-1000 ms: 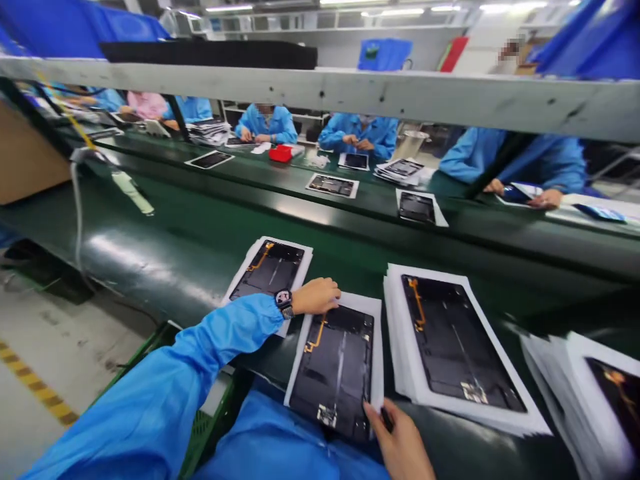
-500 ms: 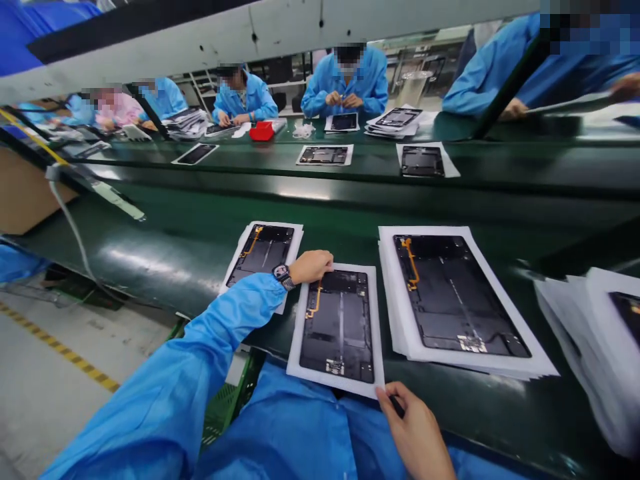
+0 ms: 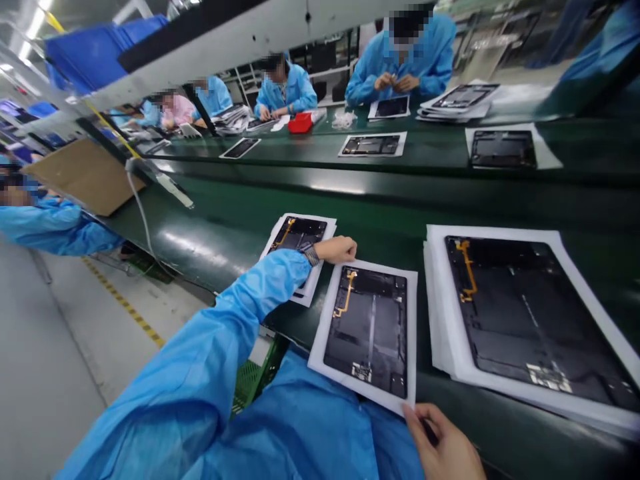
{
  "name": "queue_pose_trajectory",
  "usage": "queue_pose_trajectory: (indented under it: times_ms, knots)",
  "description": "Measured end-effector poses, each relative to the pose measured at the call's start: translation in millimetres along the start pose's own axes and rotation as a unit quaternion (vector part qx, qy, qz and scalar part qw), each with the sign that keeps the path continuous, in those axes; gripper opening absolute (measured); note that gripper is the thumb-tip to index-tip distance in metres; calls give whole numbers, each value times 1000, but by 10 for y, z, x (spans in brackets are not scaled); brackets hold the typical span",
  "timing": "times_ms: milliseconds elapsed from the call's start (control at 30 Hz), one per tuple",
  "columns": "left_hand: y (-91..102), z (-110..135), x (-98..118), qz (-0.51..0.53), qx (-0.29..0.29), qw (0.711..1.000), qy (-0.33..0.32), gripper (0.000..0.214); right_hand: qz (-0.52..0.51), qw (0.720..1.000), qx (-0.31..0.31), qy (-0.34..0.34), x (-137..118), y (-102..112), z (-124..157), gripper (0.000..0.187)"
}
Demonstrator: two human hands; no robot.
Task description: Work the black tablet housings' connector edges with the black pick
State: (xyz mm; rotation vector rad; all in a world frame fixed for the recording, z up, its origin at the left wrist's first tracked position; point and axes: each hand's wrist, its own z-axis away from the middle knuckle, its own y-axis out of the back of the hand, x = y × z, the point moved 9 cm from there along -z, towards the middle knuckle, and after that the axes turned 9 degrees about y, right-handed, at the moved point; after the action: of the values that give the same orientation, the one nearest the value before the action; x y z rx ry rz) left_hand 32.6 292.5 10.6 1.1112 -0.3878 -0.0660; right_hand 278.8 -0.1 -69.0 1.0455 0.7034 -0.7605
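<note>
A black tablet back panel (image 3: 373, 330) with an orange flex cable lies on a white sheet (image 3: 326, 328) at the near edge of the green belt. My left hand (image 3: 339, 250), with a wristwatch, is curled at the sheet's far left corner, fingers closed on the edge. My right hand (image 3: 443, 445) pinches the sheet's near right corner, with a dark thin object partly showing in the fingers. A second panel on paper (image 3: 299, 235) lies just left, under my left forearm. To the right sits a stack of white sheets (image 3: 440, 313) topped by another panel (image 3: 520, 313).
The green conveyor belt (image 3: 240, 227) runs left to right, with a farther lane carrying more panels (image 3: 371, 145). Several workers in blue coats sit across it; one sleeve (image 3: 55, 227) shows at left. A red box (image 3: 300, 123), a cardboard sheet (image 3: 85, 175) and a hanging cable (image 3: 143, 213) are nearby.
The view has swung left and closer. Both hands stay on the same corners of the middle sheet, which now sits more squarely on the belt edge.
</note>
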Motion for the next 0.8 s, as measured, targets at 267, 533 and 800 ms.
queue_pose_trajectory:
  times_ms: [267,533,800]
  knots:
    - [118,30,-154,16,21,999,-20,17,30,999,-3,-20,-183,-147,11,43]
    - [279,221,-240,6,88,996,-16,25,32,999,-4,-22,-196,-131,7,44]
    - [125,1428,-29,-28,118,989,-88,38,-12,999,39,7,-288,-45,85,46]
